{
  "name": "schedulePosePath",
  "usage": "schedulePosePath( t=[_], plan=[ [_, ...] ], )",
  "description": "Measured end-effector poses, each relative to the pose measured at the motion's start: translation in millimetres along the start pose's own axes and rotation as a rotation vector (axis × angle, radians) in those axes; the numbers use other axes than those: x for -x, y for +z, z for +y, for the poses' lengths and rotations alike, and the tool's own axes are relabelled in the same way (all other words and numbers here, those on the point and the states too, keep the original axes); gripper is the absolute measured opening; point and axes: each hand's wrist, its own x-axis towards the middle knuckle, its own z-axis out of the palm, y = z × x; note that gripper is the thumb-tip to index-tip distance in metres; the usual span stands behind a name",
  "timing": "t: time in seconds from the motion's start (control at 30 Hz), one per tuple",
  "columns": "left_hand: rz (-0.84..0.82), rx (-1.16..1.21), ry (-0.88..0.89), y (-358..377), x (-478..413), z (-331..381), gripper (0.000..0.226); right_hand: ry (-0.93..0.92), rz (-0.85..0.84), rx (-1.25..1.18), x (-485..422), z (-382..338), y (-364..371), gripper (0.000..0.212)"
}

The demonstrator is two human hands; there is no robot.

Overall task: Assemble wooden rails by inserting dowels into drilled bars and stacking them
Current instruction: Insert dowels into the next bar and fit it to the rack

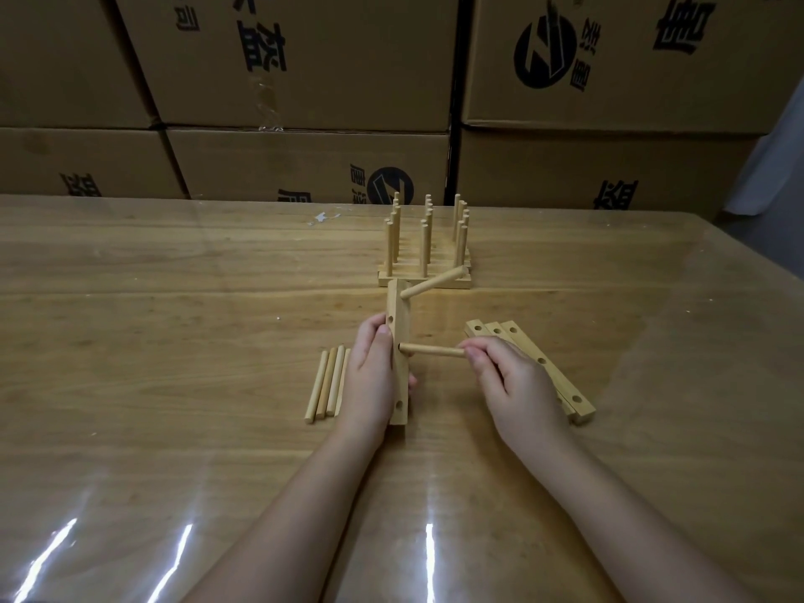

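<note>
Wooden table (174, 263) bears finished rails (424, 254) far off. At its centre the left hand (374, 376) grips the drilled bar (398, 306), likely light and rigid, mid-length. The right hand (513, 385) pinches the smooth dowel (430, 351) by its right end, tip at the middle hole.

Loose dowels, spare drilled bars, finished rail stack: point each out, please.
loose dowels (326, 385), head view, mid-shaft of one dowel
spare drilled bars (528, 346), head view, top face between holes
finished rail stack (424, 245), head view, front middle peg's shaft
</note>
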Motion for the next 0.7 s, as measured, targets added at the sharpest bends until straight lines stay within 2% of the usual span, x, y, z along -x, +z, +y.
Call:
schedulePosePath(
  t=[0.1, 0.2, 0.3, 0.7],
  plan=[
    [-0.011, -0.001, 0.013, 0.6, 1.3, 2.5, 0.022, -0.134, 0.050, 0.123, 0.2, -3.9, -2.9, 0.018],
    [-0.016, -0.012, 0.036, 0.7, 2.5, 3.1, 0.022, -0.268, 0.099, 0.241, 0.8, -7.1, -4.9, 0.026],
    [-0.030, -0.038, 0.065, 1.4, 3.1, 0.8, 0.020, -0.335, 0.145, 0.325, 1.5, -7.7, -5.0, 0.027],
    [-0.062, -0.124, 0.153, 2.0, 2.4, -6.7, 0.018, -0.330, 0.170, 0.307, 3.6, -10.9, -0.8, 0.027]
  ],
)
